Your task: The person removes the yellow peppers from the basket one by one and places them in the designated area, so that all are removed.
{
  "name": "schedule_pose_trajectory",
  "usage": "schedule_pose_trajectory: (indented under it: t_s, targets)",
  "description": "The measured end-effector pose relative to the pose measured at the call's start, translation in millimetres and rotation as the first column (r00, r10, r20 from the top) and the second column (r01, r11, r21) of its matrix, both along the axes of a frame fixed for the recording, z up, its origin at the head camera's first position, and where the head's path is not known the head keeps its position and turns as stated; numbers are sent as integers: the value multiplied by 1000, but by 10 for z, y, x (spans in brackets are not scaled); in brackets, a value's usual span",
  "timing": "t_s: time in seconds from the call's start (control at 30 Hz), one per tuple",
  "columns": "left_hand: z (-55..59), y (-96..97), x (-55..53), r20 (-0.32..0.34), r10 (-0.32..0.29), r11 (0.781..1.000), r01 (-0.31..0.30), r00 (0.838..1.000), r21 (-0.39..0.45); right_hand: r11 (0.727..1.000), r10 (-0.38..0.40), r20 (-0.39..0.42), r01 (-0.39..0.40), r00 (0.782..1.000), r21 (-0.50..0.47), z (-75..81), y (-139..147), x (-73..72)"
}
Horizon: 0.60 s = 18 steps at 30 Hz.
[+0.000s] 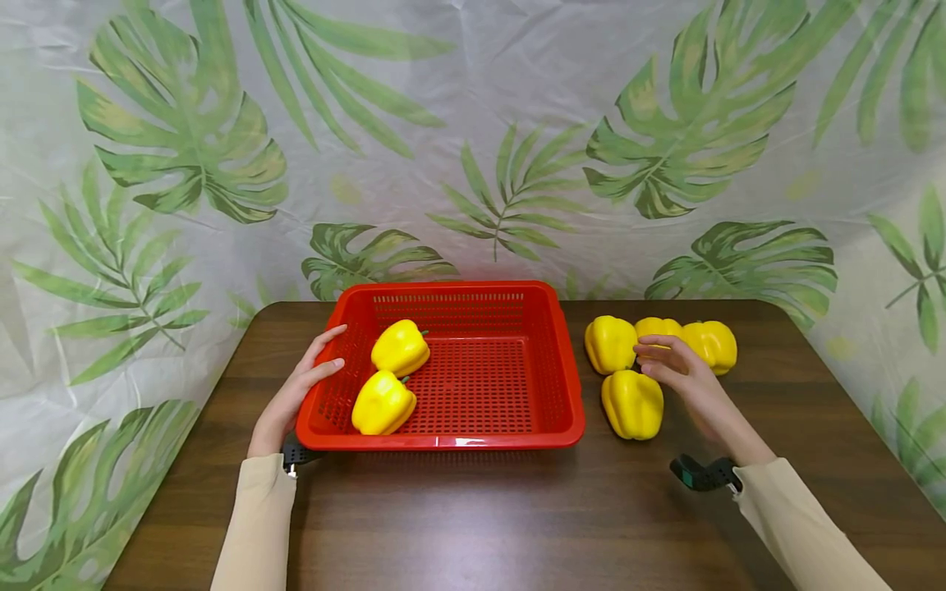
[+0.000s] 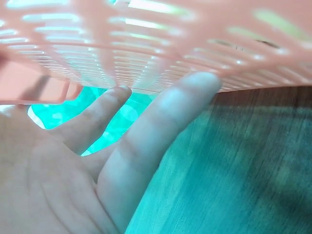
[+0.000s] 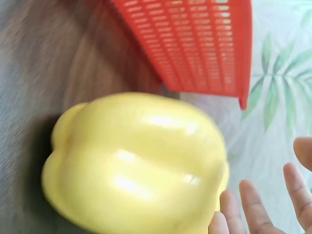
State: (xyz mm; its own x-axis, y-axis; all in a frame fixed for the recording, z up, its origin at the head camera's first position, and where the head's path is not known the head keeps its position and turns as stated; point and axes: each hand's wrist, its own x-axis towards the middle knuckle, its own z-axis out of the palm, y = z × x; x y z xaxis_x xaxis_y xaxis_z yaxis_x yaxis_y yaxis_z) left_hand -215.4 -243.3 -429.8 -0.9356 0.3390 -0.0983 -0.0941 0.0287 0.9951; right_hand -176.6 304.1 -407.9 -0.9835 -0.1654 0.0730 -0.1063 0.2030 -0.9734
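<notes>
Beige sleeves [image 1: 254, 525] reach in closest to the head camera, and from them the left hand [image 1: 296, 390] grips the side rim of a red basket [image 1: 436, 443], fingers [image 2: 156, 122] against its slotted outer wall, with two yellow peppers [image 1: 383, 404] lying inside, just to that hand's right. Relaxed and holding nothing, the right hand [image 1: 686, 377] hovers with its fingers loosely extended by four loose peppers [image 1: 632, 406] on the brown table [image 1: 480, 517]: one left of its fingertips, one on their near side and two just beyond the hand; whether any fingertip touches a pepper cannot be told.
</notes>
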Motion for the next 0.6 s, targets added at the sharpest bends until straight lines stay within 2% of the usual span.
schedule_pose_trajectory:
  t_s: [0.17, 0.37, 0.6]
  targets:
    - [-8, -3, -7, 4, 6, 1000, -6, 1000, -12, 999, 39, -23, -40, 999, -20, 92, -117, -53]
    - [-5, -4, -8, 7, 5, 1000, -5, 1000, -8, 996, 86, 18, -86, 996, 4, 236, -304, -102]
    - [-7, -7, -12, 3, 4, 1000, -4, 1000, -1, 987, 152, 43, -150, 987, -48, 377, -574, -164]
